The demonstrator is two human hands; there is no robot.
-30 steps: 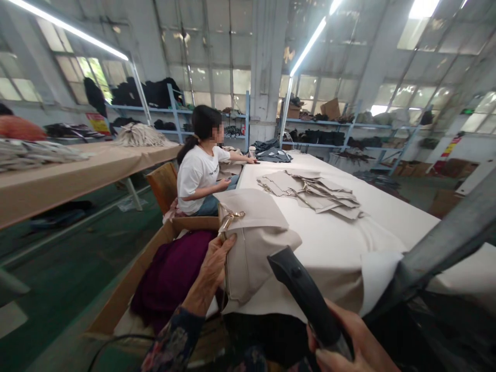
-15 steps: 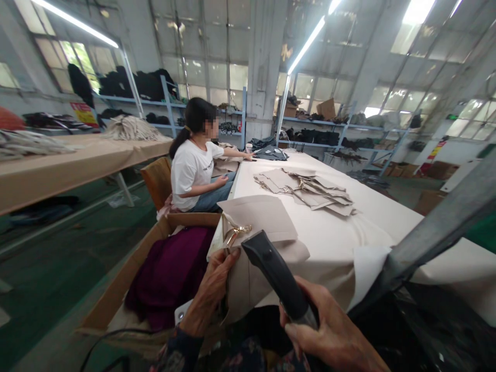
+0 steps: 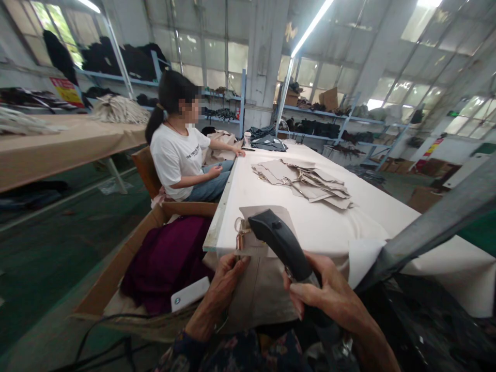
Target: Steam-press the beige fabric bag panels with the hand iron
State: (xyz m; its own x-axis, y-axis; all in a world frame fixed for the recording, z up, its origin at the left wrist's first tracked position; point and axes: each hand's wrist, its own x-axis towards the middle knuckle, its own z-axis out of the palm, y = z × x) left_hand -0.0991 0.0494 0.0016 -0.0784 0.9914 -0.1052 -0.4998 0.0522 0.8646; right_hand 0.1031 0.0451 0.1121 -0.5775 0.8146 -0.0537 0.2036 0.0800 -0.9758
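My left hand (image 3: 227,281) pinches the edge of a beige fabric piece (image 3: 263,294) at the near corner of the table. Shiny metal hardware (image 3: 239,240) sits on the cloth just above my fingertips; its exact kind is hard to make out. In my right hand (image 3: 329,294) is a black electric clipper (image 3: 277,235), gripped around its handle. Its head points up and left, over the fabric and close to the hardware. Whether the head touches the cloth I cannot tell. The lower part of the fabric hangs down toward my lap.
A pile of beige fabric pieces (image 3: 306,181) lies on the white-covered table (image 3: 372,222). A cardboard box (image 3: 96,281) with purple cloth (image 3: 166,263) stands at left, a white device (image 3: 189,294) at its near edge. A co-worker (image 3: 178,150) sits beyond. A metal post (image 3: 437,222) slants at right.
The clipper's head has moved up and slightly right, now tilting across the fabric. My left hand has shifted right with the cloth. The co-worker's arm has drawn back slightly.
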